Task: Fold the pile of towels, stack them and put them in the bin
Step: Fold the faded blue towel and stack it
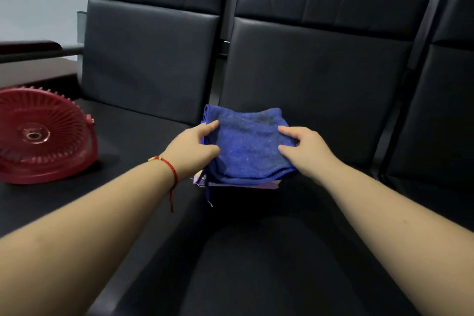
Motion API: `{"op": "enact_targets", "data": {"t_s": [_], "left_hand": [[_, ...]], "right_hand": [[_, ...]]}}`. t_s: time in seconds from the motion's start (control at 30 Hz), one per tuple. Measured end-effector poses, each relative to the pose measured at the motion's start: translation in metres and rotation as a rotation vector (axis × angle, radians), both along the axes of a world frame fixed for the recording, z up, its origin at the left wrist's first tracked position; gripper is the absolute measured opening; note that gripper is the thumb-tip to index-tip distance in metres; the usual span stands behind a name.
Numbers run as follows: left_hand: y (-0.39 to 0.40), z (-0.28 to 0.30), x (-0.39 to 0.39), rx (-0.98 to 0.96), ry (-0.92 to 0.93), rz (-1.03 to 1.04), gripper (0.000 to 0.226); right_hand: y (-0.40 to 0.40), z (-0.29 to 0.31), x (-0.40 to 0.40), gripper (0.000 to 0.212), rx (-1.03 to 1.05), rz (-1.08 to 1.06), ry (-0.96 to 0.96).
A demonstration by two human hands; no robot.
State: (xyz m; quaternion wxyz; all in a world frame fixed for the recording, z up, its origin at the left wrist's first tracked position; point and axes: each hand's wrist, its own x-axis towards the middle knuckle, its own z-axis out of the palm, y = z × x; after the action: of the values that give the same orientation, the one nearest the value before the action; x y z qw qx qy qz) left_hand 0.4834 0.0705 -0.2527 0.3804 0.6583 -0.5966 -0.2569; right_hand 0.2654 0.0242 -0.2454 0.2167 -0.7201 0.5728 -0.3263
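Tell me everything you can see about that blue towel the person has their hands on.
The blue towel is a deep blue, fuzzy terry-like cloth, folded into a rough square of several layers. It lies flat on top of a small stack, with a pale purple layer peeking out beneath its near edge. A loose blue thread hangs from its near left corner. The left hand grips its left edge and the right hand its right edge, above the black seat.

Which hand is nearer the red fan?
Left. The left hand grips the left edge of the folded blue towel, on the side where the red fan sits. The right hand holds the towel's right edge, farther from the fan.
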Motion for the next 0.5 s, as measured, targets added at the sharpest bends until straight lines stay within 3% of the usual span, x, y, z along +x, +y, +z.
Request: {"op": "enact_targets", "data": {"t_s": [0.17, 0.3, 0.4, 0.5], "left_hand": [[-0.048, -0.001, 0.015, 0.034, -0.045, 0.062, 0.064], [-0.07, -0.027, 0.016, 0.191, -0.153, 0.028, 0.059], [-0.076, -0.037, 0.014, 0.208, -0.092, 0.044, 0.057], [-0.076, -0.036, 0.012, 0.12, -0.329, 0.125, 0.058]], "right_hand": [[-0.052, -0.005, 0.022, 0.053, 0.035, 0.013, 0.015], [-0.073, -0.033, 0.029, 0.053, 0.127, 0.021, 0.125], [-0.078, -0.046, 0.025, 0.052, 0.114, 0.022, 0.119], [-0.075, -0.048, 0.017, 0.053, 0.104, 0.019, 0.113]]}}
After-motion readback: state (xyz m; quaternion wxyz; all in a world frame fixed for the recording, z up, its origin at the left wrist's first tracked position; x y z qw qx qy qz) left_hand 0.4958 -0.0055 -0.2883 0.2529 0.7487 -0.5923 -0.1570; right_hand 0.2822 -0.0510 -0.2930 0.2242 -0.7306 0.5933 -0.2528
